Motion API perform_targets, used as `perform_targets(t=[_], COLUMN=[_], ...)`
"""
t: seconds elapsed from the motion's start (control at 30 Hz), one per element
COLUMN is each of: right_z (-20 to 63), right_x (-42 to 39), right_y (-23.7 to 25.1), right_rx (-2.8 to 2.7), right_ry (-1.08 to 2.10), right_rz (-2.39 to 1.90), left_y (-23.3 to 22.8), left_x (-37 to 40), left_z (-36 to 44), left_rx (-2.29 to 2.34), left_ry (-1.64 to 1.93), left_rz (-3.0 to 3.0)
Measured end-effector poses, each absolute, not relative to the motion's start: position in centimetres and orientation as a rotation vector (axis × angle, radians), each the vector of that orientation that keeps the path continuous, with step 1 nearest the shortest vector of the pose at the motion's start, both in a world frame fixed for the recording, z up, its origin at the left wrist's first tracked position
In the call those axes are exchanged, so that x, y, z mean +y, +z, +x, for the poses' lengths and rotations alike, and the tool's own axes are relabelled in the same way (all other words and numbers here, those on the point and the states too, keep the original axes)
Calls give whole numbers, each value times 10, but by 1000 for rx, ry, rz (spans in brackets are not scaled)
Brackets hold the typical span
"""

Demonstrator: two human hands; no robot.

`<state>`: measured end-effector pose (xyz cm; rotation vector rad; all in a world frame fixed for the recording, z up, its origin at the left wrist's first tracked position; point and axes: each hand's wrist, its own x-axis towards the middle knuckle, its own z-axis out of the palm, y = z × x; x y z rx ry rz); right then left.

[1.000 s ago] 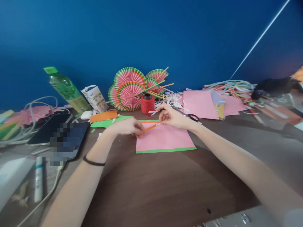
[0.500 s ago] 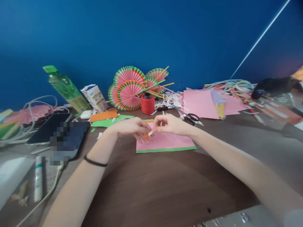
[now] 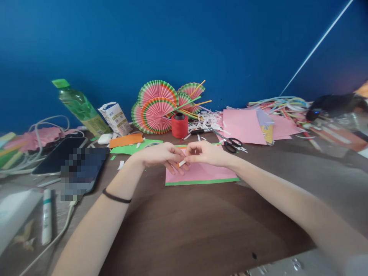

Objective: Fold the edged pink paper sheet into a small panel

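Over a pink paper sheet (image 3: pixel 207 172) with a green strip along its near edge, my two hands meet at a small orange-and-white strip (image 3: pixel 182 163). My left hand (image 3: pixel 161 155) has its fingers curled around the strip's lower left end. Thumb and forefinger of my right hand (image 3: pixel 205 153) are pinched at its upper right end. Some orange also shows at the sheet's far edge, partly hidden behind the hands. Just beyond my left hand lie a green paper piece (image 3: pixel 125 148) and an orange paper piece (image 3: pixel 126 140). Black-handled scissors (image 3: pixel 232 145) rest beyond my right hand.
Pleated paper fans (image 3: pixel 158 119) lean on the blue wall behind a red thread spool (image 3: pixel 179 127). A green bottle (image 3: pixel 82 109), a carton (image 3: pixel 115 119) and a phone (image 3: pixel 97 168) are at left. Pink sheets (image 3: pixel 244 126) and paper scraps (image 3: pixel 205 122) lie at back right.
The hands have shifted very slightly; the right fingers sit a little lower and closer to the left ones. Less of the strip's orange part shows. The sheet looks unmoved.
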<state>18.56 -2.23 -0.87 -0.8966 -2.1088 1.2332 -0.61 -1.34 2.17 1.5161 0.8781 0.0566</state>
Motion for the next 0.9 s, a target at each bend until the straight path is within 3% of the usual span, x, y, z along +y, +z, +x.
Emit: perform_targets(t=[0.63, 0.9], right_z=[184, 183], right_x=[-24, -29], right_y=[-9, 1], right_rx=[-2123, -2147], right_ry=[1062, 732], right_rz=[-964, -1132], left_y=[21, 21], left_x=[-13, -13], left_z=[-6, -8], left_rx=[865, 899], left_ry=[71, 77], left_rz=[1505, 1528])
